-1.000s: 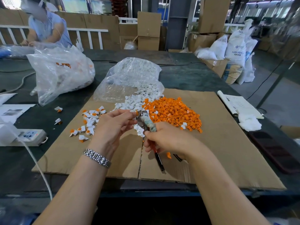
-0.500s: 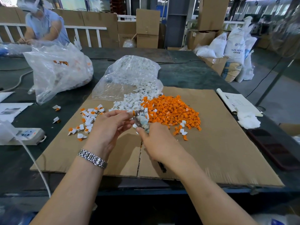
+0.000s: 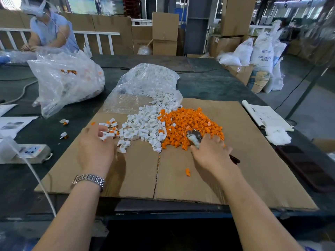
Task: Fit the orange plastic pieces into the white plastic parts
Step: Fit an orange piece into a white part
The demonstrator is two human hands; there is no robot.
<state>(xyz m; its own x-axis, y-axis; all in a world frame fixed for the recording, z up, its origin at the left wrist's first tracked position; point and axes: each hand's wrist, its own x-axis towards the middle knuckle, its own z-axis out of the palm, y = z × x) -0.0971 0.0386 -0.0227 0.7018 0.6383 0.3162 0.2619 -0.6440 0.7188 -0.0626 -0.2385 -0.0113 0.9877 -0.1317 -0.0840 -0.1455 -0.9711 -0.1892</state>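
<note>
A heap of orange plastic pieces (image 3: 190, 122) lies on the cardboard sheet (image 3: 244, 160), touching a heap of white plastic parts (image 3: 145, 124) on its left. Further left is a small pile of white parts with orange pieces fitted (image 3: 111, 126). My left hand (image 3: 96, 149) is at this pile, with thumb and fingers pinching a white part (image 3: 106, 136). My right hand (image 3: 212, 153) is at the near edge of the orange heap. It grips pliers (image 3: 194, 139) with taped jaws, fingers spread toward the orange pieces. One orange piece (image 3: 187, 172) lies alone near me.
Two clear plastic bags of parts (image 3: 67, 82) (image 3: 146, 84) stand behind the cardboard. A power strip (image 3: 34, 151) with a white cable is at the left. Papers (image 3: 266, 116), a white cloth (image 3: 277, 135) and a dark flat object (image 3: 308, 167) lie at the right. Another person (image 3: 50, 29) works at the far left.
My hands were together at the middle, working a part with the pliers. They have parted: the left went to the fitted pile, the right to the orange heap with the pliers.
</note>
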